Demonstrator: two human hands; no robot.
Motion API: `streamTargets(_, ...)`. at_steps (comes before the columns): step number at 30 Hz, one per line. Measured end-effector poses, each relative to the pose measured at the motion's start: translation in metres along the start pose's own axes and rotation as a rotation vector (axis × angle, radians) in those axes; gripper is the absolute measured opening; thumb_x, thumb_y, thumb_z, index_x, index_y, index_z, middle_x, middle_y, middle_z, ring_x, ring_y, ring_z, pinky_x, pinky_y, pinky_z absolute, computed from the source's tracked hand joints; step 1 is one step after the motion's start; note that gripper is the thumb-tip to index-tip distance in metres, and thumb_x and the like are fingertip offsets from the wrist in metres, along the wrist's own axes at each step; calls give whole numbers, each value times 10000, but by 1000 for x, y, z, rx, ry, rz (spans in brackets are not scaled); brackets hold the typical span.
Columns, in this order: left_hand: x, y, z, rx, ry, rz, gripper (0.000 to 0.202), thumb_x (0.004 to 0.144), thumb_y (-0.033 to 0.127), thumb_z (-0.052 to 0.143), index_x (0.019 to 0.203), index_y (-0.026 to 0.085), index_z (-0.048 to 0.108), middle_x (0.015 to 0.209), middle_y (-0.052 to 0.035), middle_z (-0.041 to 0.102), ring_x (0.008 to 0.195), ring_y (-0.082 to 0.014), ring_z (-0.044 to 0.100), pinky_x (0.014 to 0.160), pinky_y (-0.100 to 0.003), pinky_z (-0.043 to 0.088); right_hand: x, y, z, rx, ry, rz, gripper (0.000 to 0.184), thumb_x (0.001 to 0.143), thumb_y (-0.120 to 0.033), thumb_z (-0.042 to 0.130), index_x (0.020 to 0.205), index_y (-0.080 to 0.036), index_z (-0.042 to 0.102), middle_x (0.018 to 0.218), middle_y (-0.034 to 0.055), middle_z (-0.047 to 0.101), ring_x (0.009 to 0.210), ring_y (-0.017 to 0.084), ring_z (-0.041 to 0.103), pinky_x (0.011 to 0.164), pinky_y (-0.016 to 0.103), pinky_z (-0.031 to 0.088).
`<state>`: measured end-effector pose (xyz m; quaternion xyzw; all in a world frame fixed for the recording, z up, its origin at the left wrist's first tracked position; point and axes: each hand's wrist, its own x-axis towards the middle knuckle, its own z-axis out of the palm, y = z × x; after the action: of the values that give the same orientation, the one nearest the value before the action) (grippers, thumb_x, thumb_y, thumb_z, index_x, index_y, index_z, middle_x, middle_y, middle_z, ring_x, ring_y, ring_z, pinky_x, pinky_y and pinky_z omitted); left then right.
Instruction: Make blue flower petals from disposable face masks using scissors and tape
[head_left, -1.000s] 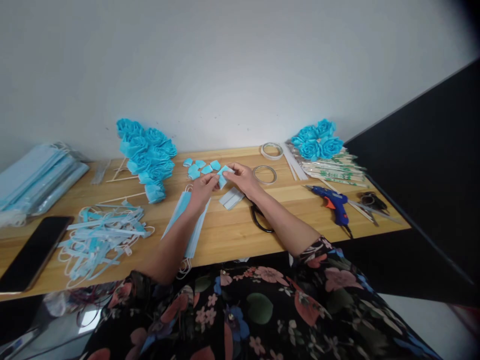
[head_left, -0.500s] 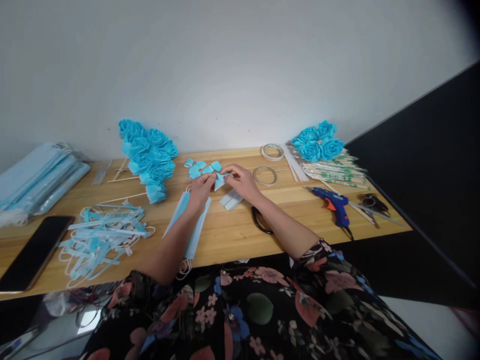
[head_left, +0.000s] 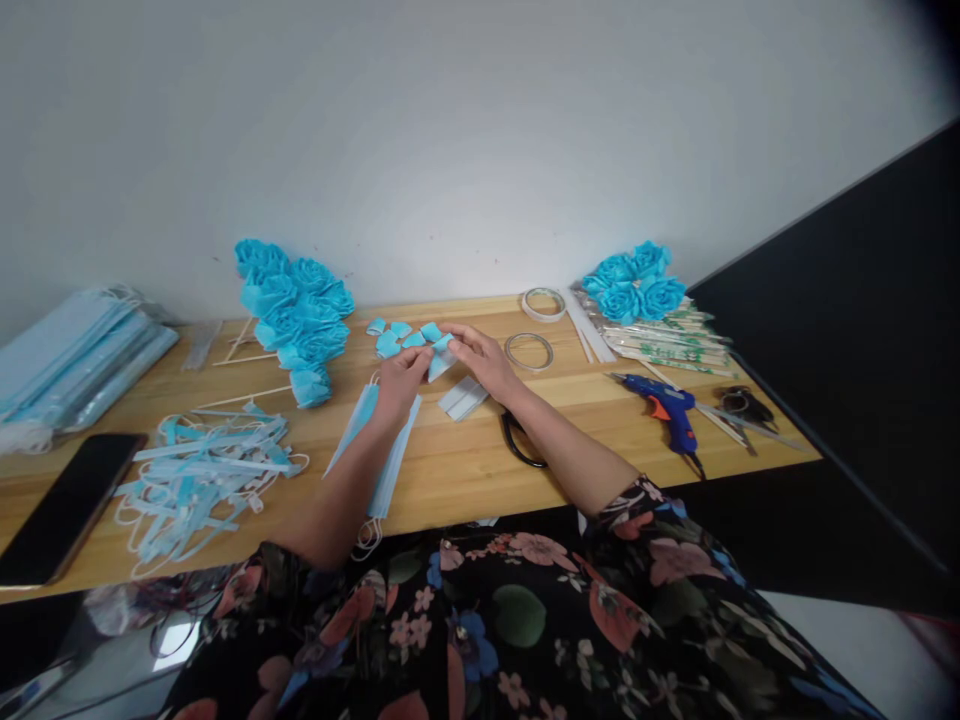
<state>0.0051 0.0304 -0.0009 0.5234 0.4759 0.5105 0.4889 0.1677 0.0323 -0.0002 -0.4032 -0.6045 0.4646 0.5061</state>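
Note:
Between my two hands is a small piece of blue and white mask fabric, its blue edge folded over at the top. My left hand pinches its left side. My right hand has its fingers closed on the upper right edge. Just beyond my hands lie several cut blue petals. A pale cut strip of mask rests below my right hand. Close to my left forearm is a pleated face mask with ear loops. Black-handled scissors, partly hidden, lie beneath my right forearm.
Blue fabric roses on sticks stand left, more roses on wrapped sticks right. A blue glue gun and two tape rolls lie right. Left are mask scraps, a phone and stacked masks.
The fabric piece has turned a little, and its blue folded edge now shows more. My right fingers have shifted slightly along it; my left hand stays nearly in place.

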Motion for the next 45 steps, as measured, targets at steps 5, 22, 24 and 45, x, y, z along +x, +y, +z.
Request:
streamTargets(5, -2, 2, 0, 20, -33, 19, 324, 747, 410, 707, 526, 194, 610, 524, 14, 529, 547, -129, 447, 557, -263, 367, 3, 9, -1, 23, 49, 49, 367, 790, -479, 724, 1039, -210, 723, 906, 6, 728, 826, 168, 645, 802, 305, 504)
streamTargets(22, 0, -2, 0, -19, -26, -31, 350, 714, 472, 729, 551, 181, 622, 513, 18, 525, 527, -112, 426, 534, -251, 344, -1, 0, 4, -278, 105, -135, 115, 791, -223, 593, 846, -220, 693, 895, 10, 713, 844, 173, 626, 799, 303, 479)
streamTargets(24, 1, -3, -1, -47, -44, -46, 358, 709, 487, 730, 562, 177, 627, 510, 19, 526, 516, -104, 419, 531, -246, 346, 0, 2, 3, -335, 94, -206, 176, 764, -156, 548, 826, -223, 698, 894, 14, 714, 880, 180, 629, 817, 307, 475)
streamTargets(45, 2, -5, -1, -96, -38, -42, 349, 690, 499, 767, 615, 171, 672, 516, 32, 510, 506, -91, 371, 516, -248, 303, 3, 14, 0, -424, 24, -339, 222, 772, -113, 542, 806, -238, 723, 980, 38, 750, 987, 218, 653, 944, 381, 490)
